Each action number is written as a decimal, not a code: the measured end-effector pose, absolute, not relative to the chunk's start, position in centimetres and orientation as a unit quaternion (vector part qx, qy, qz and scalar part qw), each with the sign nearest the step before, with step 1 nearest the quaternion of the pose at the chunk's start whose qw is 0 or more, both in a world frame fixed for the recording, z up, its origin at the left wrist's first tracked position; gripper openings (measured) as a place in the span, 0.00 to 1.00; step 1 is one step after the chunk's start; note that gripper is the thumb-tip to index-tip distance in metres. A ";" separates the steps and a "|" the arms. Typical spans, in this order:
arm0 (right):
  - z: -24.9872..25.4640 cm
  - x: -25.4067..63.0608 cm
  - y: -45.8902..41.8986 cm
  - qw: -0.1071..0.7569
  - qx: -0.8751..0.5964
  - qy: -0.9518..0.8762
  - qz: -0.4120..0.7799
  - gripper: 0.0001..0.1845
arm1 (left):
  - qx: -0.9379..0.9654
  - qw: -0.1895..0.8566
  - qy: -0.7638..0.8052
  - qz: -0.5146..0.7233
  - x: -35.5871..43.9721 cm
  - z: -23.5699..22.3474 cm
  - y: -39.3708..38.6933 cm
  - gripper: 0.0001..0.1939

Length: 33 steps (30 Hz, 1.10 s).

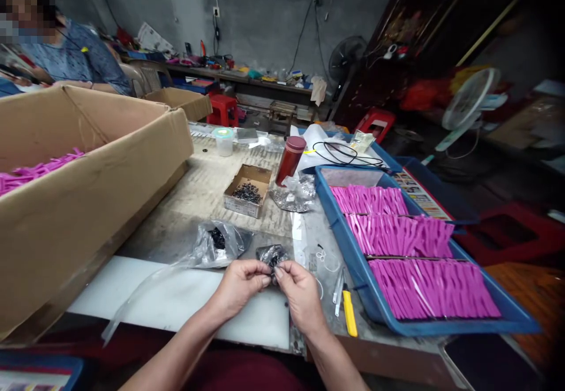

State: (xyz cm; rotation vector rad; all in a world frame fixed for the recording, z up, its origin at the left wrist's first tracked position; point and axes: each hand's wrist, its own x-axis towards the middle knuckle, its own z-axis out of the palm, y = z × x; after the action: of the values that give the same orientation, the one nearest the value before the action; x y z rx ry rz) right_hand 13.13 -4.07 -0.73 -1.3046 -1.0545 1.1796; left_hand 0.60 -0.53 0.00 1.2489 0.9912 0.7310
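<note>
My left hand and my right hand meet above the front of the table. Thumb and forefinger are pinched together on each, and what they pinch is too small to make out. Right behind the fingertips lies a small clear plastic bag with dark little parts; whether the fingers touch it I cannot tell. To the left, a larger open plastic bag holds black pieces. Beneath my hands spreads a white sheet. Beyond, a small cardboard box contains many small black parts.
A blue tray with rows of magenta strips stands right, near a yellow-handled tool and tweezers. A big cardboard box borders the left. A red-brown bottle stands behind. Another person sits far left.
</note>
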 end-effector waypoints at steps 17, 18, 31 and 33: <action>-1.2 12.7 -4.4 0.535 -0.572 -0.425 0.454 0.08 | 0.538 0.616 0.468 0.335 1.1 0.4 -1.2 0.05; -1.3 12.7 -4.4 0.535 -0.573 -0.427 0.452 0.08 | 0.542 0.612 0.469 0.333 1.2 0.4 -1.2 0.05; -1.2 12.4 -4.7 0.539 -0.588 -0.449 0.402 0.08 | 0.582 0.566 0.493 0.313 1.3 0.3 -1.5 0.05; -1.2 12.3 -4.8 0.541 -0.590 -0.449 0.398 0.08 | 0.590 0.554 0.498 0.311 1.4 0.3 -1.6 0.06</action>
State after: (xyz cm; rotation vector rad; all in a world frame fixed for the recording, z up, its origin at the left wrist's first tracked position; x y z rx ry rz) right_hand 12.32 -4.81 -1.21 -1.4010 -1.0663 0.9459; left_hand 1.35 -1.64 0.32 1.3951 1.1772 0.7341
